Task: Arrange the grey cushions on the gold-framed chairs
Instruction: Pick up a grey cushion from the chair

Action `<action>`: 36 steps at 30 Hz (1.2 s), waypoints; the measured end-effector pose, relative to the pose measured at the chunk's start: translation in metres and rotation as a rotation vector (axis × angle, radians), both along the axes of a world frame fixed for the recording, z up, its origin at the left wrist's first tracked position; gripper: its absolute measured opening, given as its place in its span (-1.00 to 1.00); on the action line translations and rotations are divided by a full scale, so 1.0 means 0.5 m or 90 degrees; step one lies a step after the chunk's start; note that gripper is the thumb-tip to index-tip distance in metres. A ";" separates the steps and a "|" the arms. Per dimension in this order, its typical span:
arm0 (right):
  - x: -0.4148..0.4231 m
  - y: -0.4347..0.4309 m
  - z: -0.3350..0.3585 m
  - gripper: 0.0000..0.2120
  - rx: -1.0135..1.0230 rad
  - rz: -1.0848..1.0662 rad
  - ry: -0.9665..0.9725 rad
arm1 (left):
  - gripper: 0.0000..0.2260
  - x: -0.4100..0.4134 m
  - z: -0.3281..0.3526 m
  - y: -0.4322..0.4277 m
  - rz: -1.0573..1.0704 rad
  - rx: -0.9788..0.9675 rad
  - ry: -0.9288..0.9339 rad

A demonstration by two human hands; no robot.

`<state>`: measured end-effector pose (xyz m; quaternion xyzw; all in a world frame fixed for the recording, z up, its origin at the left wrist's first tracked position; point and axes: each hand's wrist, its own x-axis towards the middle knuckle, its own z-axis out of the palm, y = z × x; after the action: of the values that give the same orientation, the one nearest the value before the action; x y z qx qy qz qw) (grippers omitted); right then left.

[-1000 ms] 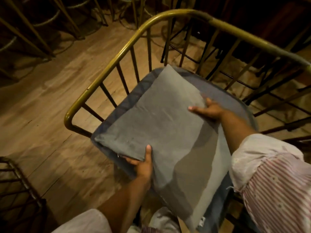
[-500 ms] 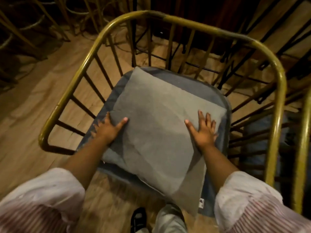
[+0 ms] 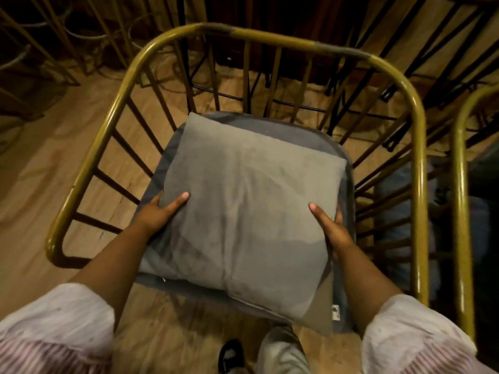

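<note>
A square grey cushion [image 3: 248, 211] lies on the blue-grey seat pad [image 3: 297, 133] of a gold-framed chair [image 3: 270, 39], seen from above. My left hand [image 3: 159, 211] grips the cushion's left edge, thumb on top and fingers tucked under. At the right edge my right hand [image 3: 330, 228] holds it the same way. The cushion's near right corner, with a small white label, hangs over the seat's front. The chair's curved rail and dark spindles ring the seat on three sides.
A second gold-framed chair [image 3: 459, 184] stands close on the right, with a dark blue seat behind its spindles. More chair legs crowd the dark back left [image 3: 54, 36]. Wooden floor [image 3: 40, 163] spreads to the left. My shoe [image 3: 229, 354] shows below the seat.
Both hands went from pressing flat on top of the cushion to gripping its side edges. The cushion has turned squarer to the seat, and my view has shifted to centre on the chair.
</note>
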<state>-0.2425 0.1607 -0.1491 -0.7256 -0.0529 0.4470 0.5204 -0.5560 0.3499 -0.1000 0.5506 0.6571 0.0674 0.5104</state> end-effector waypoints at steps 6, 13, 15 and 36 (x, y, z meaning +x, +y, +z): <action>-0.004 -0.031 0.006 0.14 -0.018 0.027 0.007 | -0.14 -0.022 -0.003 -0.041 -0.002 -0.043 0.001; -0.012 -0.045 -0.009 0.13 -0.066 0.051 -0.044 | -0.07 -0.024 -0.017 -0.056 -0.021 -0.073 0.028; -0.004 -0.040 -0.020 -0.06 -0.078 0.065 -0.065 | -0.21 -0.018 -0.021 -0.058 -0.018 -0.078 0.044; 0.024 -0.335 0.325 -0.84 0.005 -0.033 -0.258 | -0.45 0.374 0.340 -0.350 -0.441 0.035 0.024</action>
<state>-0.2306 -0.0066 0.0132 -0.7996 -0.1395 0.2780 0.5137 -0.3687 0.1747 0.0699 0.7558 0.4383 -0.1025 0.4754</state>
